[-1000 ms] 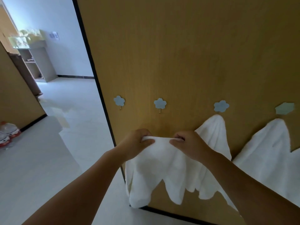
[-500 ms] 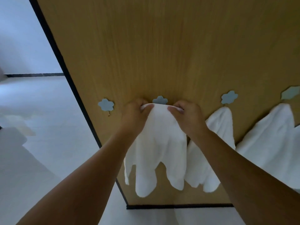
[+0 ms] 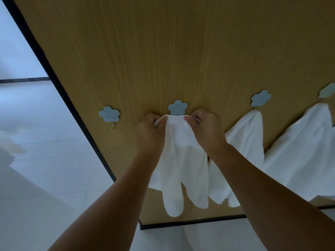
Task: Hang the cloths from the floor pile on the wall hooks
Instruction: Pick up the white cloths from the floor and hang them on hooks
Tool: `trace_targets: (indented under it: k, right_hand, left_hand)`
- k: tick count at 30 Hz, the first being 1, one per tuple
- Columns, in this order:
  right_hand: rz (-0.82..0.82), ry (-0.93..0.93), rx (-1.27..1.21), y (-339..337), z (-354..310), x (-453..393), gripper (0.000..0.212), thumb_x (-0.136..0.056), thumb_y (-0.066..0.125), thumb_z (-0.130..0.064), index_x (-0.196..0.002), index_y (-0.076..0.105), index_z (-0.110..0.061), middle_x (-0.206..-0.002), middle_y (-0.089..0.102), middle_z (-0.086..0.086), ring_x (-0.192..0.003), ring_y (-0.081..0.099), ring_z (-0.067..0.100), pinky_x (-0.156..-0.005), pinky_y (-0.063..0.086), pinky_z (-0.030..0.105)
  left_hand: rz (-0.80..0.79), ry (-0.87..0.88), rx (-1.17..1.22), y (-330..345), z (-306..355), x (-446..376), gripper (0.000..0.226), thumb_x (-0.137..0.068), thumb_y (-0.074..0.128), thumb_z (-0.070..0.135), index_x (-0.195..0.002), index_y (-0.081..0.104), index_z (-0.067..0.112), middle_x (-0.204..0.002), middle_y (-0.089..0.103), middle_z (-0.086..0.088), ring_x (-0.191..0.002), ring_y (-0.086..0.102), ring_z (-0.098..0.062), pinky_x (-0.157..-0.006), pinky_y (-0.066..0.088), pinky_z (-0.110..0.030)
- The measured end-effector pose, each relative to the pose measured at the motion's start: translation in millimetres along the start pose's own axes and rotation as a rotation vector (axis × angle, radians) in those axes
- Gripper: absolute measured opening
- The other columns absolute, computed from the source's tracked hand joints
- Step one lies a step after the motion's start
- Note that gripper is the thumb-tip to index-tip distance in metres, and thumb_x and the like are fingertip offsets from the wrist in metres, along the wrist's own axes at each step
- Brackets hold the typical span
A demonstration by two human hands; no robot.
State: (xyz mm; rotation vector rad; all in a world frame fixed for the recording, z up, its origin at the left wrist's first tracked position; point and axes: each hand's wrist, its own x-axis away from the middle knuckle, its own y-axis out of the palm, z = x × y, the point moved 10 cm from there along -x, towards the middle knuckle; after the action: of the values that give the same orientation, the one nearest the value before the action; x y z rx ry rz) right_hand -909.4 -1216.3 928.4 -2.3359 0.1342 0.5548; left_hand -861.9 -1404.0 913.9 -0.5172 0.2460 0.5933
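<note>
Hands are raised together against the tan wood-grain wall panel (image 3: 181, 51). A white terry cloth (image 3: 181, 160) is pinched along its top edge by both — the left hand (image 3: 150, 131) grasps it with curled fingers at one side, the right hand (image 3: 206, 129) at the other. The cloth's top fold is held just under the second pale-blue flower-shaped wall hook (image 3: 177, 109), touching its lower edge; whether it is caught on the hook cannot be told. Its lower folds hang free between the forearms. A bare blue flower hook (image 3: 109, 114) with a small metal prong is seen to the left. To the right, two hung white cloths (image 3: 248, 142) (image 3: 308, 153) are draped — each beneath its own flower hook (image 3: 260, 100) (image 3: 327, 91).
</note>
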Motion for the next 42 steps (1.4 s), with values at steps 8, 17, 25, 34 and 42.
trace_targets:
  k: [8,17,25,34,42]
  right_hand:
    - [-0.027,0.074,-0.085,24,20,13,0.026,-0.093,0.058,-0.029,-0.08,0.066,-0.008,-0.062,0.061,0.003,-0.055,0.053,0.013,-0.052,0.042,0.022]
    - [-0.182,0.071,-0.065,49,37,29,0.019,-0.091,0.055,-0.013,-0.084,0.072,-0.008,-0.071,0.069,0.006,-0.064,0.062,0.019,-0.062,0.052,0.033]
    - [-0.37,0.056,0.073,48,52,55,0.029,-0.092,0.054,-0.024,-0.07,0.067,-0.01,-0.057,0.058,0.004,-0.052,0.049,0.012,-0.054,0.039,0.024]
    - [-0.229,0.091,0.171,-14,51,93,0.024,-0.09,0.055,-0.022,-0.072,0.067,-0.011,-0.065,0.062,-0.008,-0.058,0.055,0.007,-0.06,0.048,0.028]
    - [-0.091,0.256,0.274,-91,78,140,0.024,-0.092,0.055,-0.031,-0.106,0.07,-0.019,-0.087,0.064,-0.013,-0.078,0.06,0.004,-0.074,0.042,0.017]
  left_hand:
    - [-0.056,-0.108,0.038,23,-33,16,0.025,-0.088,0.063,0.03,-0.069,0.068,0.015,-0.057,0.059,0.007,-0.053,0.051,-0.005,-0.049,0.038,-0.009]
    - [-0.31,-0.001,-0.12,45,-38,19,0.048,-0.091,0.059,0.024,-0.045,0.045,0.025,-0.044,0.04,0.007,-0.045,0.036,-0.007,-0.046,0.026,-0.016]
    - [-0.42,0.016,-0.263,38,-45,38,0.027,-0.091,0.056,0.028,-0.068,0.067,0.017,-0.064,0.062,-0.001,-0.06,0.057,-0.016,-0.057,0.046,-0.031]
    - [-0.486,0.171,-0.339,21,-12,48,0.015,-0.092,0.053,0.028,-0.095,0.065,0.019,-0.084,0.063,0.005,-0.071,0.057,-0.009,-0.062,0.042,-0.02]
    - [-0.606,0.398,-0.202,58,41,93,0.014,-0.089,0.059,0.018,-0.1,0.067,0.016,-0.093,0.068,0.003,-0.076,0.059,-0.009,-0.074,0.048,-0.024]
